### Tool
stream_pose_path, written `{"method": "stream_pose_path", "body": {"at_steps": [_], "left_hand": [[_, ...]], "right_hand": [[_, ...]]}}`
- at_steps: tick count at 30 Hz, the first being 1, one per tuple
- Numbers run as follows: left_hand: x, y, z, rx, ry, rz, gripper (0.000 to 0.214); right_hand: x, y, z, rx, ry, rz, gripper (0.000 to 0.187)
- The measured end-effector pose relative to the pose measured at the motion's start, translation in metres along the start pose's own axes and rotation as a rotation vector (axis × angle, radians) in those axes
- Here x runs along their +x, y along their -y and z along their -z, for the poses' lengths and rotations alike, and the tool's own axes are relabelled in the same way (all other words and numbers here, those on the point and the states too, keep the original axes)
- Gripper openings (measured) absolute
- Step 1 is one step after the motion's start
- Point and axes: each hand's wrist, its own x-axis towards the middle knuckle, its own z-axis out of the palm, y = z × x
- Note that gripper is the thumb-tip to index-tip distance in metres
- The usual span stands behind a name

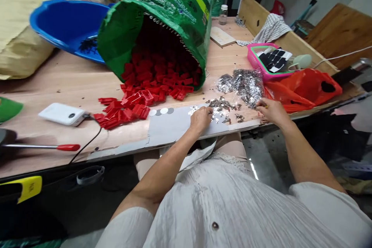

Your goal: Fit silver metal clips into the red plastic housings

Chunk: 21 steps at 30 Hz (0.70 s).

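Note:
Small silvery metal pieces (221, 104) lie loose in a pile near the table's front edge, partly on a grey sheet (165, 124). My left hand (201, 119) rests at the left side of this pile, fingers curled together; what they may hold is hidden. To the right of the pile, my right hand (273, 111) has its fingertips pinched beside a clear plastic bag (248, 85) full of the same pieces. A bit of yellow shows at those fingers, too small to name. Beyond the left hand, red plastic parts (136, 104) spill from a green sack (180, 7) lying on its side.
At the left are a blue basin (66, 27), a white power bank (64, 114) with a cable, and a red-tipped lever (68, 147). A pink basket (257, 64) and a red plastic bag (302, 89) sit at the right. A small bottle (223, 14) stands behind.

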Motion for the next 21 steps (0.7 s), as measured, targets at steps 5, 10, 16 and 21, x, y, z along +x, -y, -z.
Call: {"method": "stream_pose_path", "body": {"at_steps": [5,10,16,21], "left_hand": [[0.001,0.0,0.0,0.0,-0.004,0.014,0.023],[0.001,-0.001,0.001,-0.008,-0.001,0.036,0.023],[0.002,0.001,-0.001,-0.026,-0.007,0.041,0.021],[0.003,0.003,-0.002,-0.043,-0.025,0.036,0.022]], "right_hand": [[0.005,0.015,0.021,-0.322,0.073,-0.04,0.019],[0.018,0.018,0.035,-0.499,0.264,-0.102,0.019],[0.023,0.011,0.031,-0.482,0.296,-0.11,0.023],[0.013,0.012,0.039,-0.315,0.019,-0.052,0.024]]}}
